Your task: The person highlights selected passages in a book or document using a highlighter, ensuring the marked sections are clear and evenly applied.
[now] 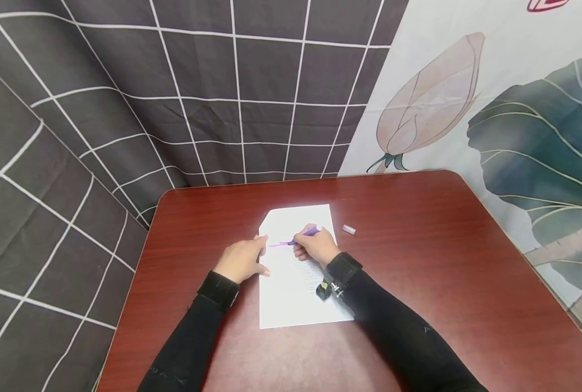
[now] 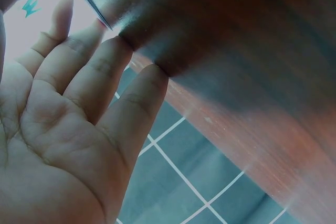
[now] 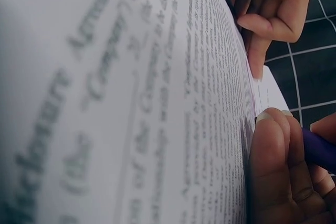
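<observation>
A printed sheet of paper (image 1: 291,305) lies on the table, its lines of text large and blurred in the right wrist view. My right hand (image 1: 317,247) pinches a purple marker (image 1: 311,231) between thumb and fingers, its tip down at the paper. From the tip a thin purple line (image 1: 277,244) runs leftward across the upper half of the sheet. My left hand (image 1: 239,260) rests at the paper's left edge, fingers mostly straight; in the left wrist view its fingertips (image 2: 157,72) touch the table. Both hands also show in the right wrist view, with the marker's dark barrel (image 3: 317,148).
A small pale cap (image 1: 349,229) lies right of the sheet. The reddish-brown wooden table (image 1: 418,228) has a dark gridded curtain (image 1: 266,71) behind and to its left, and a flower-printed cloth (image 1: 433,92) on the right. A small device (image 1: 324,289) hangs below my right wrist.
</observation>
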A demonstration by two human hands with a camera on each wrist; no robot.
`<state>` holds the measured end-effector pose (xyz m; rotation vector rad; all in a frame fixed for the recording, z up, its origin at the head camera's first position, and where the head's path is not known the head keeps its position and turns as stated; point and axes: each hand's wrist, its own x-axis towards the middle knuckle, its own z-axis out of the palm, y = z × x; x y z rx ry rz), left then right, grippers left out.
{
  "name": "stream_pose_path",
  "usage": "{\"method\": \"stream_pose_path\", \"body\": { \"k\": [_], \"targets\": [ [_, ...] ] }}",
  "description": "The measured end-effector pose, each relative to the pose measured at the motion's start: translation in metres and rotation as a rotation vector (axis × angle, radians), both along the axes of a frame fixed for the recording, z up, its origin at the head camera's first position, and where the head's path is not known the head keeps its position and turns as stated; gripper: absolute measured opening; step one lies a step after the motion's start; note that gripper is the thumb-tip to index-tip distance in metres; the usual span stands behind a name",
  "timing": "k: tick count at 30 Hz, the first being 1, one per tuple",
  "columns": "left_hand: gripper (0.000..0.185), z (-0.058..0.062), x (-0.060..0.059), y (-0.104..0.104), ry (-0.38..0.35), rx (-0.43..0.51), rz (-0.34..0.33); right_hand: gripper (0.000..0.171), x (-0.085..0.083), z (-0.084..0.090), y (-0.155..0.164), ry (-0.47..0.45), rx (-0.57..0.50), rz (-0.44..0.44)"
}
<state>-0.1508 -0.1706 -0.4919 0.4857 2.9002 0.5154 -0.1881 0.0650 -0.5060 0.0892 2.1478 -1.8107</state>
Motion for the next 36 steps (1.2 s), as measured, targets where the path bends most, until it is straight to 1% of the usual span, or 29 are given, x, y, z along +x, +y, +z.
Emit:
{"method": "stream_pose_path", "body": {
  "k": [8,13,16,24,31,36],
  "targets": [
    [0.077,0.001,0.000,-0.001,-0.001,0.000,-0.002,0.006,0.001,0.002,0.004,-0.010,0.003,-0.008],
    [0.071,0.000,-0.001,-0.001,0.012,-0.011,-0.008,0.006,-0.001,0.001,0.007,-0.015,-0.022,-0.021],
    [0.070,0.001,-0.001,0.000,0.010,-0.011,-0.011,0.006,-0.001,0.000,0.009,-0.015,-0.023,-0.023],
    [0.072,0.002,0.001,-0.001,0.006,-0.003,-0.011,0.007,-0.002,-0.002,0.013,-0.023,-0.004,-0.026],
    [0.067,0.003,0.001,-0.001,0.001,0.003,-0.011,0.007,-0.001,-0.001,0.016,-0.028,0.013,-0.031],
    [0.070,0.002,0.001,-0.001,0.001,0.006,-0.012,0.007,0.000,-0.002,0.018,-0.027,0.015,-0.034]
  ]
}}
